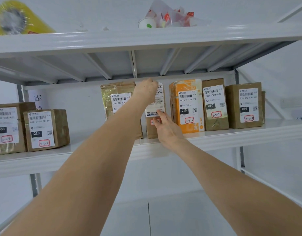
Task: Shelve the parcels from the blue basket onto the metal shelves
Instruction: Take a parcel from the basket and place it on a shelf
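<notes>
From my station I am watching both bare forearms stretching up from the bottom of the view toward the middle shelf (232, 138). The right hand (166, 129) is lying lower, its fingers straight and spread, with the fingertips touching the lower front of the narrow parcel (156, 108) beside its red-ringed sticker. The left hand (146, 91) is reaching higher, its fingers curling over the parcel's top edge and gripping it. The narrow parcel is standing upright on the middle shelf, between the tape-wrapped parcel (117, 99) on its left and the orange parcel (187, 106) on its right, near both. Two brown boxes (215, 103) are standing beyond the orange one, and two left-hand boxes (46, 129) are sitting well apart at the far left. Above, the top shelf (146, 41) is carrying a paper cup (146, 23) among wrappers and a yellow bundle (19, 17).
</notes>
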Motion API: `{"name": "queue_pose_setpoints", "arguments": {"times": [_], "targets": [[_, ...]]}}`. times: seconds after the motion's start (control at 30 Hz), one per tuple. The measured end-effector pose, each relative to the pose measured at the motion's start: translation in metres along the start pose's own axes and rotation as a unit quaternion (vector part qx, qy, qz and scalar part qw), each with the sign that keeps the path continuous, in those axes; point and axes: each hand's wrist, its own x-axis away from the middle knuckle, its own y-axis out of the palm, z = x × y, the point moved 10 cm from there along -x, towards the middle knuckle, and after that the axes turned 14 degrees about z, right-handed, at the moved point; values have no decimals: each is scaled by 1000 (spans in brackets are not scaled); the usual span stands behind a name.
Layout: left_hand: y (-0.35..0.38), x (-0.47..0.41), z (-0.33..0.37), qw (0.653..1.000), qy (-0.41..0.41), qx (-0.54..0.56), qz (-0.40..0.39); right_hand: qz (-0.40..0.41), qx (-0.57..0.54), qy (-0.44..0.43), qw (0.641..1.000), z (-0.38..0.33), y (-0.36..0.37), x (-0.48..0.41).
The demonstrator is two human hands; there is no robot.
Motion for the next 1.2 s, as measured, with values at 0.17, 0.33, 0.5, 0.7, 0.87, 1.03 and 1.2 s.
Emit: {"name": "queue_pose_setpoints", "arguments": {"times": [0.17, 0.33, 0.5, 0.7, 0.87, 1.03, 1.2], "targets": [[7, -1, -1, 1000, 7, 2, -7, 25, -27, 9, 999, 2, 4, -6], [8, 2, -3, 1000, 9, -8, -11, 5, 4, -17, 1000, -1, 6, -6], [3, 4, 0, 999, 24, -31, 0, -5, 42, -53, 998, -5, 1, 0], [-4, 9, 2, 999, 35, -24, -7, 2, 96, -70, 993, -4, -7, 1], [-20, 13, 7, 999, 36, 5, 27, 33, 140, -48, 988, 7, -21, 1], [-35, 25, 57, 993, 65, 64, 77, 82, 187, 19, 979, 42, -58, 14], [-23, 46, 139, 984, 107, 127, 58, 107, 234, 103, 961, 102, -97, 51]]}}
